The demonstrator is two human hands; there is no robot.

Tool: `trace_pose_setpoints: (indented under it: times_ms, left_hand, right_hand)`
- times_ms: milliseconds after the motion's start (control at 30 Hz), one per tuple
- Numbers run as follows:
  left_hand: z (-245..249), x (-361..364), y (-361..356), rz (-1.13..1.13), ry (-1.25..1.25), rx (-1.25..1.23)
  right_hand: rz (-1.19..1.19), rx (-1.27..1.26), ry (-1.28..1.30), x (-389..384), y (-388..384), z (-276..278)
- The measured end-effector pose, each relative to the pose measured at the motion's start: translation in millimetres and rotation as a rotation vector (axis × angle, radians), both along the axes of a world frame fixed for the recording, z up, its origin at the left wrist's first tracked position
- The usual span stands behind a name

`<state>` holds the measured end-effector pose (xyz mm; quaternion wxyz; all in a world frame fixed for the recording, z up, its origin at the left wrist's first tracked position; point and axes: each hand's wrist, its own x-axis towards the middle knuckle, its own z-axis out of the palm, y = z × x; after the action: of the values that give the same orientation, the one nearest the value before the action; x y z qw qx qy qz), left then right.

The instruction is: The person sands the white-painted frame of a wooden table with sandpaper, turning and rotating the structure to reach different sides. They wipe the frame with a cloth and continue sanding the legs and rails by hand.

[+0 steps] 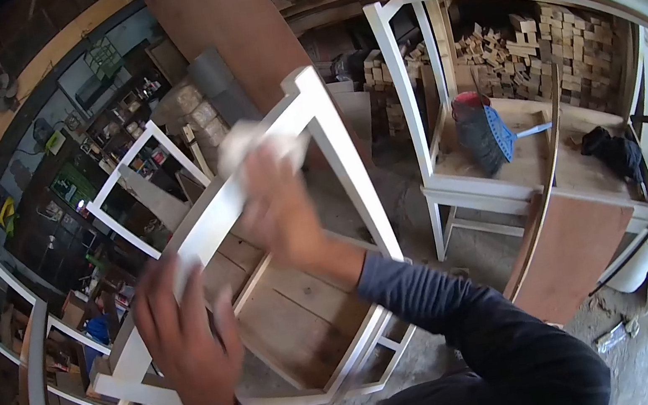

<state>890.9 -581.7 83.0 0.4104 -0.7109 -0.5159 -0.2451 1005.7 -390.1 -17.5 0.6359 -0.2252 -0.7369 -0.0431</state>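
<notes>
A white-painted wooden frame (212, 220) stands in front of me, its top rail slanting from lower left to upper right. My right hand (278, 205), smeared by motion, is closed on a pale wadded cloth (260, 146) that is pressed against the upper part of this rail. Lower down the same rail, my left hand (189, 338) is laid over the wood, fingers across the far side and thumb toward me. Below the rail is the piece's bare wooden bottom panel (289, 305), with white edging around it.
On the right stands another white frame (398, 80), holding a blue-handled broom (499, 132) and a black cloth (612, 150). A brown board (574, 256) leans there. Stacked wood blocks (571, 49) fill the back. More white frames (124, 170) and a cluttered tool wall are at left.
</notes>
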Motion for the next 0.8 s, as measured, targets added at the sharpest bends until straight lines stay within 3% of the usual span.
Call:
trace_pose_setpoints:
  times_ms: [33, 133, 200, 233, 300, 400, 433, 500, 567, 667, 733, 800]
  left_hand:
    - [17.3, 19.0, 23.8, 0.027, -0.001, -0.022]
    - [48.5, 54.6, 86.0, 0.067, -0.044, -0.191]
    - [57.5, 69.3, 127.5, 0.087, -0.068, -0.295]
    - [56.0, 74.9, 145.8, 0.107, -0.067, -0.343]
    - [45.1, 81.2, 171.5, 0.218, -0.122, -0.434]
    - [35.3, 92.6, 191.6, 0.356, -0.146, -0.353]
    - [33.4, 96.1, 192.2, 0.389, -0.151, -0.325]
    - [31.8, 103.8, 192.0, 0.454, -0.158, -0.264]
    - [29.7, 104.6, 194.7, 0.458, -0.161, -0.204]
    - [24.7, 110.0, 196.1, 0.464, -0.155, -0.143]
    - [19.7, 108.4, 195.7, 0.426, -0.145, -0.127]
    - [20.4, 108.1, 196.7, 0.434, -0.155, -0.097]
  right_hand:
    - [0.079, 0.032, -0.14, 1.1, -10.9, -1.5]
    - [0.009, 0.042, -0.126, 47.8, 46.6, 27.4]
    - [-0.058, -0.012, 0.182, 77.3, 89.8, 51.2]
    - [-0.082, -0.015, 0.134, 87.2, 107.0, 43.3]
    - [-0.07, -0.058, 0.077, 89.4, 102.8, -8.9]
    - [-0.089, -0.2, -0.026, 87.6, 97.1, -192.1]
    - [-0.088, -0.288, -0.013, 94.6, 84.3, -198.5]
    - [-0.098, -0.274, -0.029, 94.0, 106.6, -191.5]
    - [-0.119, -0.273, -0.095, 105.0, 108.6, -94.4]
    - [-0.054, 0.051, -0.112, 114.9, 133.2, 34.3]
    - [-0.105, 0.043, -0.19, 115.5, 136.2, 16.1]
    - [-0.149, -0.005, -0.244, 108.8, 142.1, -76.6]
